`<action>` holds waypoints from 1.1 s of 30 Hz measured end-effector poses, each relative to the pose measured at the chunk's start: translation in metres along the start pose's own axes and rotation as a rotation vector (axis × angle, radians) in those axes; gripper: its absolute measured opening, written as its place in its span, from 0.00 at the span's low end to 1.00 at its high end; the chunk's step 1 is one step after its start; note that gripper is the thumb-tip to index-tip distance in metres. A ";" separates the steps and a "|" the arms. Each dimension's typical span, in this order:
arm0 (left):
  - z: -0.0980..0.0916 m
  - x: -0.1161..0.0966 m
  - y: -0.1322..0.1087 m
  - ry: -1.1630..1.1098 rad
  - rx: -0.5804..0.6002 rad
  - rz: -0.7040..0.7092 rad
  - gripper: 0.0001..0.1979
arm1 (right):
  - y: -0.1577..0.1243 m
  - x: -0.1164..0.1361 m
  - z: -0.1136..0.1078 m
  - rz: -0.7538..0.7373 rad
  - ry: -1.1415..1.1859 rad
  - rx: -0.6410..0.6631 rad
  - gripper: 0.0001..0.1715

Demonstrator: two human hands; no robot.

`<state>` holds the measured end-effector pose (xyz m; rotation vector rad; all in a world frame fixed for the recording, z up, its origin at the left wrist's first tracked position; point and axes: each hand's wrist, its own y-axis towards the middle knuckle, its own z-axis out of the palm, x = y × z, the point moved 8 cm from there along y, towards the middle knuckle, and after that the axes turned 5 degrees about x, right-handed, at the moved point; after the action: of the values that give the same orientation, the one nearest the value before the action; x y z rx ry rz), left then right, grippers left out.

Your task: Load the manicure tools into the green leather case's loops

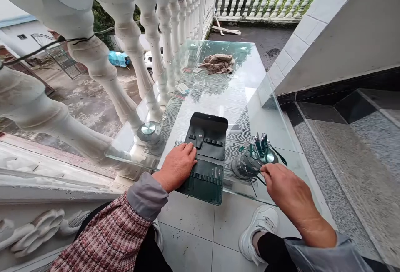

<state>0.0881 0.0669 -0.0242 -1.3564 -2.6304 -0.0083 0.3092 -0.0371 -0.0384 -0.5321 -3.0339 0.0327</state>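
A dark green manicure case (206, 155) lies unfolded at the near edge of the glass table. Several small metal tools sit in the loops of its lower flap, while the upper loops look bare. My left hand (179, 165) rests on the case's left side, fingers laid flat over it. To the right, my right hand (287, 188) pinches a slim dark tool (260, 178) whose exact kind I cannot make out. Just beyond those fingertips is a cluster of manicure tools (261, 145), clippers and green-handled scissors among them.
A crumpled brown cloth (218, 63) lies toward the far end of the glass table (268, 109). A small card (182, 88) is on the left. Round metal-capped supports (148, 128) hold the glass. White balusters (128, 43) line the left; stone steps (343, 155) rise on the right.
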 end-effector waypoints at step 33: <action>-0.005 0.001 0.002 -0.042 0.006 -0.031 0.13 | -0.070 -0.003 -0.005 -0.278 0.014 -0.295 0.19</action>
<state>0.0899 0.0689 -0.0193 -1.3288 -2.6835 0.0247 0.2888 -0.1044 -0.0312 -0.1174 -3.0829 -0.4333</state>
